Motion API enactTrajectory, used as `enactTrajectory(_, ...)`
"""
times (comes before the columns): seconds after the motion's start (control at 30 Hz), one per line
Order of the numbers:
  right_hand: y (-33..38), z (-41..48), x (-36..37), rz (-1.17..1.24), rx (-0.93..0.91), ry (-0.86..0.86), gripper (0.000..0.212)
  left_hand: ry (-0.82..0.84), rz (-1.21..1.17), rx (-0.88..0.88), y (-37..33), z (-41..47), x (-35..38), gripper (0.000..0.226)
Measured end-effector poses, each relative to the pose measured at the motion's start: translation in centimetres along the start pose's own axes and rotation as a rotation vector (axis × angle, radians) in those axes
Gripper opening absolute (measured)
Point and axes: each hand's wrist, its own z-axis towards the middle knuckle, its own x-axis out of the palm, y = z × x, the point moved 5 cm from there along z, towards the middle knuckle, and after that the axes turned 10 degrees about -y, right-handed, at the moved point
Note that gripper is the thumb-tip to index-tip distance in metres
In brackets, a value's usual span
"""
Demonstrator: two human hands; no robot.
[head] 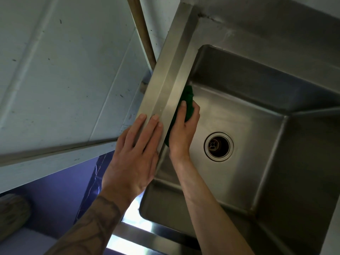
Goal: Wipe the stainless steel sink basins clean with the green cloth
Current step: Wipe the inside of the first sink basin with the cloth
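Observation:
A deep stainless steel sink basin fills the right half of the view, with a round drain in its floor. My right hand is down inside the basin and grips a bunched green cloth against the left inner wall, just below the rim. Part of the cloth is hidden behind the rim. My left hand rests flat on the sink's left rim, fingers straight and pointing along it.
A pale painted wall stands left of the sink, with a wooden pole in the gap between them. Purple floor or sheeting shows below. The sink's front edge runs along the bottom.

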Motion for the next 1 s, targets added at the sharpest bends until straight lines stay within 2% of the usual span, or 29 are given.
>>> enactTrajectory(0.17,-1.7,2.4,1.1,-0.131,0.265,0.020,0.031,-0.007,-0.026,-0.011,0.1,-0.1,0.0,0.059)
enactTrajectory(0.3,-0.5,0.1,0.2,0.022,0.079,0.013,0.023,-0.001,-0.046,-0.030,0.2,-0.1,0.1,0.058)
enactTrajectory(0.37,-0.5,-0.4,0.1,0.070,0.044,0.032,0.022,-0.004,-0.054,-0.034,0.1,0.0,0.1,0.057)
enactTrajectory(0.43,-1.4,0.7,0.5,0.020,0.105,0.026,0.020,-0.012,-0.066,-0.036,0.1,0.0,0.1,0.057)
enactTrajectory(0.53,-3.5,2.1,0.8,-0.059,0.331,0.010,0.029,-0.012,-0.065,-0.033,0.2,-0.1,0.0,0.059)
enactTrajectory(0.57,-3.9,2.1,0.8,-0.077,0.354,0.019,0.030,-0.011,-0.066,-0.032,0.2,-0.2,0.1,0.059)
enactTrajectory(0.7,-2.6,-0.9,0.0,-0.008,0.159,0.041,0.025,-0.011,-0.061,-0.028,0.2,-0.1,0.1,0.059)
enactTrajectory(0.77,-2.6,-1.7,-0.3,0.041,0.125,0.059,0.026,-0.017,-0.072,-0.031,0.1,-0.1,0.1,0.058)
enactTrajectory(0.83,-2.6,-0.9,-0.1,0.010,0.186,0.047,0.022,-0.014,-0.079,-0.028,0.2,-0.3,0.3,0.058)
enactTrajectory(0.93,-2.7,0.0,0.3,-0.043,0.344,0.015,0.028,-0.008,-0.074,-0.026,0.3,-0.4,0.6,0.056)
enactTrajectory(1.0,-1.9,-1.0,-0.1,0.008,0.281,0.019,0.029,-0.010,-0.087,-0.038,0.3,-0.3,0.6,0.056)
